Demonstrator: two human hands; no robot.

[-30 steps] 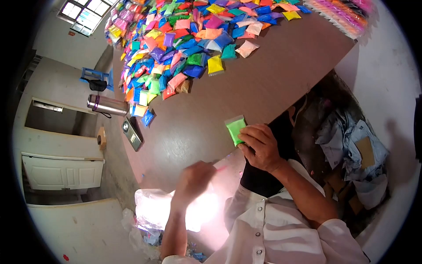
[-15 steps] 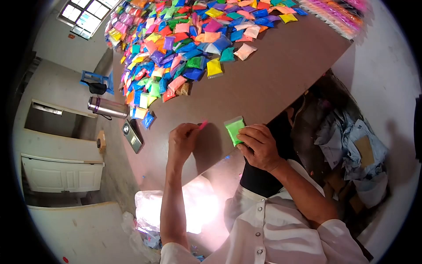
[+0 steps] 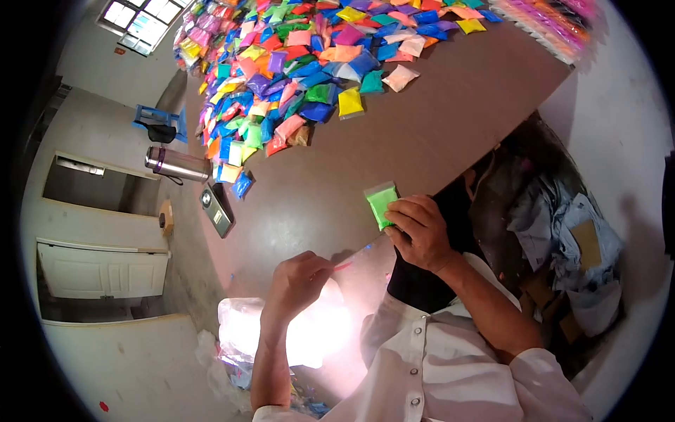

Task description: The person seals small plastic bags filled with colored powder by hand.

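My right hand [image 3: 420, 232] pinches the lower right side of a bright green packet [image 3: 381, 205] with a clear top edge, held over the table's near edge. To the left, my left hand [image 3: 302, 278] is closed on a thin pink strip [image 3: 342, 266], whose end sticks out past the fingertips. The two hands are apart. A large heap of colourful packets [image 3: 295, 63] covers the far side of the brown table [image 3: 436, 126]. A yellow packet [image 3: 350, 103] lies at the heap's near edge.
A steel flask [image 3: 177, 164] and a phone [image 3: 216, 211] lie at the table's left edge. Clear plastic [image 3: 242, 325] is below my left hand. Crumpled bags [image 3: 583, 239] fill a space at the right. Bundled colourful items [image 3: 545, 28] sit at the far right corner.
Over the last second my left hand went up over the table, then came back down towards its near edge with the pink strip. My right hand still holds the green packet in nearly the same place.
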